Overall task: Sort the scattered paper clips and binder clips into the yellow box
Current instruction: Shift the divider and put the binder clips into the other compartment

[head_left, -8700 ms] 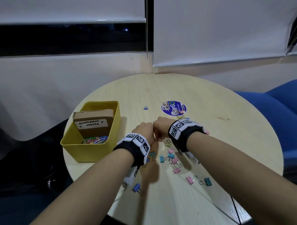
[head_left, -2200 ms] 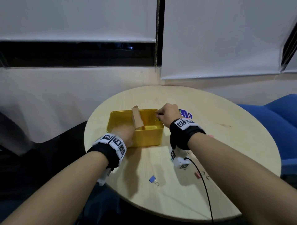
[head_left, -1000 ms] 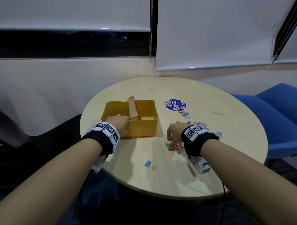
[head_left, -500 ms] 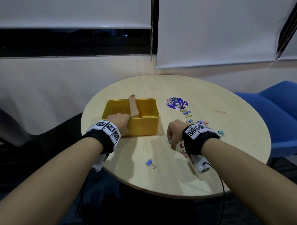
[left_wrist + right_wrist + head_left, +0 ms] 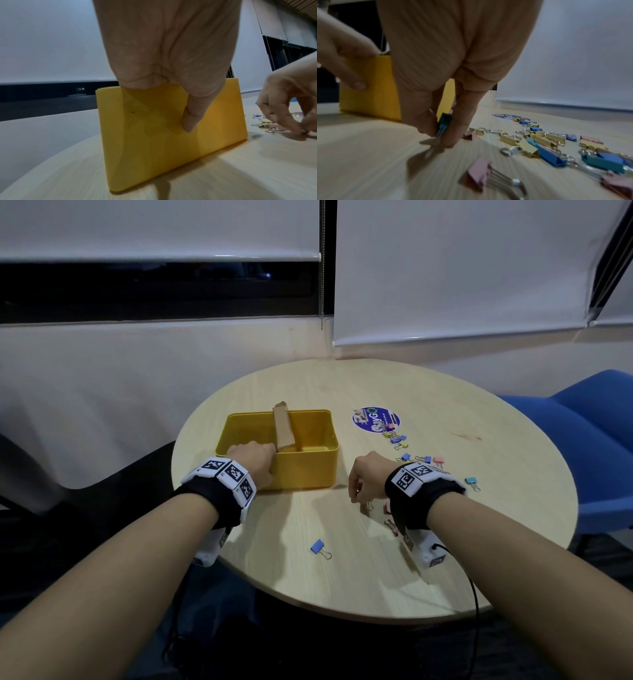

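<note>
The round table (image 5: 428,570) holds it all. The yellow box (image 5: 308,470) sits right under the left hand (image 5: 253,462), and the loose binder clips (image 5: 544,157) lie just past the right hand (image 5: 368,479), on its outer side. One blue clip (image 5: 318,546) lies alone, nearer the person than both hands.

The step in hand looks like picking up one more clip. Next, I think that clip must be lifted and carried over to the box, then let go inside it.

The left hand grips the near wall of the box, fingers hooked over the rim, thumb flat on the outside. The right hand pinches a teal binder clip (image 5: 444,121) between its fingertips (image 5: 462,129), low over the table.
</note>
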Available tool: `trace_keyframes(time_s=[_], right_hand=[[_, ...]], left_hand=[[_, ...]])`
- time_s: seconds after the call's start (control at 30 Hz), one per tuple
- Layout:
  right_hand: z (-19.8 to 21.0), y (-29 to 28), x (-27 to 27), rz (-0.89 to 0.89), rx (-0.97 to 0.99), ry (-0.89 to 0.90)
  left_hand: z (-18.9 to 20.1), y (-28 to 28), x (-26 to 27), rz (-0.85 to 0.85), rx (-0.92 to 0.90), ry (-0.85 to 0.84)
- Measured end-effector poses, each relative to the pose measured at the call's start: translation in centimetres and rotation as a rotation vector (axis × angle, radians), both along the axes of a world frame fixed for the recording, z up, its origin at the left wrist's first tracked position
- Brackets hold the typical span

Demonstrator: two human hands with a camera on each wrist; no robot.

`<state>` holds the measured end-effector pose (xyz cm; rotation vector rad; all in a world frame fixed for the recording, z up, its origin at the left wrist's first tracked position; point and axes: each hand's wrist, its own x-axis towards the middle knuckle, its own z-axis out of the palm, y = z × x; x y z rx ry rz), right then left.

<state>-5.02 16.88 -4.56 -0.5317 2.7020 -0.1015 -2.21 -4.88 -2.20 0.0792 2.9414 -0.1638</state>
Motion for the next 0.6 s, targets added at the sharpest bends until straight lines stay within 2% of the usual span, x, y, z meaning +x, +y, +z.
trace_keyframes(time_s=[0.33, 0.47, 0.6], right_hand=[[6.2, 0.1, -2.6, -0.164, -0.317, 0.309], [7.9, -2.5, -2.6, -0.133, -0.486, 0.403], [7.6, -5.3, -2.7, -0.076, -0.503, 0.374]], left_hand=[[0.1, 0.0, 0.0, 0.006, 0.018, -0.003], [0.2, 0.0, 0.1, -0.003, 0.018, -0.002], [0.4, 0.0, 0.2, -0.006, 0.006, -0.004]])
